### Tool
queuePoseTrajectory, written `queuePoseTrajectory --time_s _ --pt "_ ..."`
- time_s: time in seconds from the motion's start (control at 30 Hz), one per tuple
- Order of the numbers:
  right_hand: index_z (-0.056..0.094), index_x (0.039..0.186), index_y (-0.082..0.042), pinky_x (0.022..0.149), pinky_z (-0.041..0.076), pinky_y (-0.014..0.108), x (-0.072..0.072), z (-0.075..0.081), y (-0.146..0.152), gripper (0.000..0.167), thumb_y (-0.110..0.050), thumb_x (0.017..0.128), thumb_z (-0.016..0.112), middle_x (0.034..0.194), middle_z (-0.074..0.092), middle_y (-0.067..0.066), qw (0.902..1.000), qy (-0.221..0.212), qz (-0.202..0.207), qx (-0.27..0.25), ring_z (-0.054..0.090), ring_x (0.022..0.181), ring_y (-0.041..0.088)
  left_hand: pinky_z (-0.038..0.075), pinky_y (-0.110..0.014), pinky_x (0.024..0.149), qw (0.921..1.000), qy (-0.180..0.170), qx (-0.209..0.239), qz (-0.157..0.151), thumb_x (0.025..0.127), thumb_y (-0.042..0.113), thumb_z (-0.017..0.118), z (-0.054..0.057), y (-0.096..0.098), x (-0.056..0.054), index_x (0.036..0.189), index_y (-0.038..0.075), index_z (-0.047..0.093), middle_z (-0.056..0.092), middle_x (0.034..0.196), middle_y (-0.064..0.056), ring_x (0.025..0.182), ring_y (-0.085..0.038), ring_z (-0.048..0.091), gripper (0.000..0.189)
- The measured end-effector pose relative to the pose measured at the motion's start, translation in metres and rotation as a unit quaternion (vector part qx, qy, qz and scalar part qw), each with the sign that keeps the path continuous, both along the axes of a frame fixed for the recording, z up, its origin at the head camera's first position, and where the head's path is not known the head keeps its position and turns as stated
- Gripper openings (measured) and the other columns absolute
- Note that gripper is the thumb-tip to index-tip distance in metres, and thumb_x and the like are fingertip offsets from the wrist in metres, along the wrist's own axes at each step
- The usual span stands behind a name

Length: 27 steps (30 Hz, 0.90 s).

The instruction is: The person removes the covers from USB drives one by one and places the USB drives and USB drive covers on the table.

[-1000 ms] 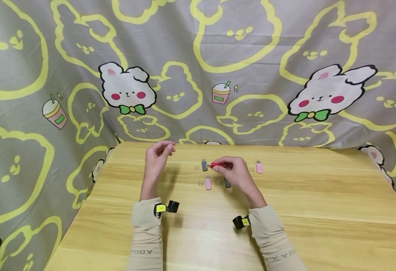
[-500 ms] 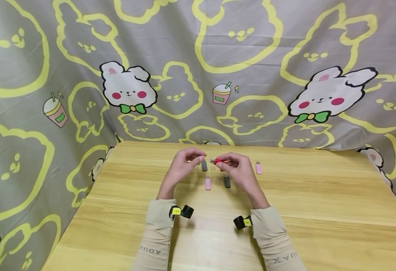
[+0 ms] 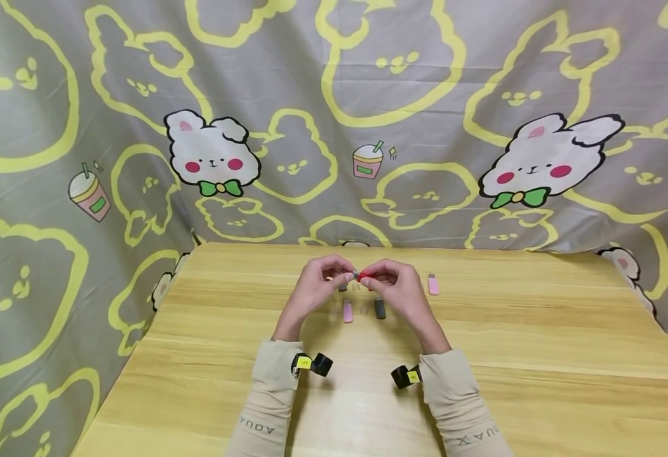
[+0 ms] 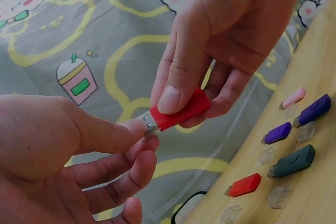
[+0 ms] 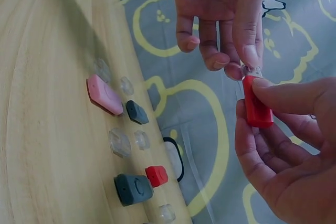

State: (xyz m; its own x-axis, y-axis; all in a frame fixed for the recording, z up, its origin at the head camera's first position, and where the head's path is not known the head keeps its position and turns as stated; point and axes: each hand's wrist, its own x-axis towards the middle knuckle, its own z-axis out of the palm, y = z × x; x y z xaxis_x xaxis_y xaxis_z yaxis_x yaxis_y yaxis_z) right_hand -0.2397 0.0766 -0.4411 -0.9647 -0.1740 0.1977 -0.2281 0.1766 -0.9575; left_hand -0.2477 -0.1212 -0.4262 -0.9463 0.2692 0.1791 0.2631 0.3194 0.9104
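Observation:
A red USB flash drive (image 4: 178, 109) is held in the air above the table, between both hands. My right hand (image 3: 397, 282) grips its red body between thumb and fingers. At the silver plug (image 4: 149, 122), the thumb and forefinger of my left hand (image 3: 319, 282) pinch the end. Something clear, like a cap, shows around that plug in the right wrist view; the left fingertips partly cover it. Below the hands lie a pink flash drive (image 3: 348, 311) and a dark grey one (image 3: 380, 308). Another dark grey drive (image 3: 342, 285) is partly hidden by the left hand.
On the wooden table (image 3: 540, 355), another pink drive (image 3: 434, 284) lies to the right. Purple drives (image 4: 312, 110), a second red drive (image 4: 244, 184) and several clear caps (image 4: 279, 196) show in the left wrist view. A patterned curtain (image 3: 311, 63) hangs behind the table.
My left hand has moved right from the table's left side to the red flash drive and now pinches its plug end. My right hand has kept its grip on the drive, nearly in place.

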Motion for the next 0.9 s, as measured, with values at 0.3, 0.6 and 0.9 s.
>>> queuePoseTrajectory --time_s 0.3,0.6,0.9 --pt "0.076 0.096 -0.003 0.071 0.057 0.025 0.0014 -0.0008 -0.0017 0.006 -0.004 0.09 0.079 0.092 0.074 0.009 0.9986 0.015 0.01 0.05 0.071 0.08 0.021 0.055 -0.032 0.073 0.9995 -0.003 -0.03 0.008 0.093 0.002 0.075 -0.0012 0.0014 0.0023 0.098 0.005 0.074 0.074 0.092 -0.006 0.08 -0.019 0.067 0.006" --pt "0.077 0.098 -0.003 0.074 0.058 0.029 0.0022 0.0011 -0.0025 0.009 -0.004 0.09 0.079 0.093 0.076 0.008 0.9945 0.02 0.016 0.102 0.072 0.084 0.024 0.053 -0.034 0.074 0.9982 0.008 -0.058 0.013 0.093 0.004 0.074 -0.0019 0.0038 0.0028 0.097 0.007 0.075 0.074 0.091 -0.003 0.081 -0.016 0.066 0.005" --pt "0.078 0.097 -0.004 0.075 0.059 0.032 0.0021 0.0005 0.0014 0.007 -0.004 0.09 0.079 0.091 0.076 0.006 0.9922 0.035 0.018 0.118 0.073 0.084 0.021 0.051 -0.03 0.071 0.9975 0.004 -0.069 0.013 0.094 0.005 0.074 -0.0017 0.0064 0.0027 0.097 0.006 0.075 0.073 0.091 -0.003 0.081 -0.016 0.065 0.003"
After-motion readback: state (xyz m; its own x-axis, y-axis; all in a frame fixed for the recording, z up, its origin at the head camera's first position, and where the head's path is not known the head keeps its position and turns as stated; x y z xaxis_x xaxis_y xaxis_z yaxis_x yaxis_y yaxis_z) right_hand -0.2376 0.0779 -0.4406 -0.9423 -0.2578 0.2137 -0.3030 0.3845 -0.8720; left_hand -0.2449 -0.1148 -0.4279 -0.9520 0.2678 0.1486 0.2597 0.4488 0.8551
